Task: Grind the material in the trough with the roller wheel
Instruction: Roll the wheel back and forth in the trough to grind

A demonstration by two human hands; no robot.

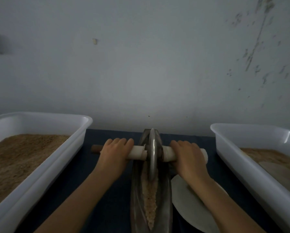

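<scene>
Up at the far end: roller wheel (152,155) sits in the trough (136,190)
Grip: your left hand (114,153) and right hand (188,157) wrap the axle
Risk: uneven push tips the wheel, spilling material (150,199)

A table covered in dark blue cloth (198,148) stands against a pale wall and carries everything in view. At its left edge rests a white plastic tub (45,167) filled with tan, sandy powder. At the right edge rests a second white plastic tub (252,165), with a shallower layer of similar brownish powder. Between them, lengthwise down the middle, lies a long, dark metal grinding trough (135,190), boat-shaped and pointed at its far end, holding a strip of pale crushed material. Just to the right of the trough, a white round sheet (189,209) lies flat on the cloth.
</scene>
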